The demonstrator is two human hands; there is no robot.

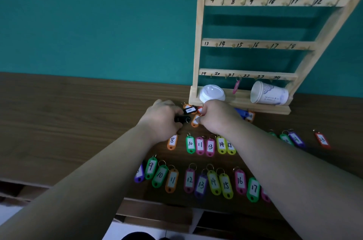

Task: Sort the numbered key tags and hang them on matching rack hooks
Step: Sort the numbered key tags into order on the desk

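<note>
A plain teal wall (98,13) is filling the upper half of the view, matte and unmarked, with darker bands of shadow lying across its right side. Below it a brown wood-grain table (68,106) is running the full width, its back edge meeting the wall in a straight line and its grain streaking sideways. The light is falling dim and even, leaving the tabletop dull and without glare. Under the table's near edge, paler wooden boards (157,214) are showing in stacked layers, some in deep shadow. At the bottom left a patch of whitish floor (11,212) is peeking out, and a dark rounded shape (137,236) is sitting at the bottom edge, too cut off to identify.
</note>
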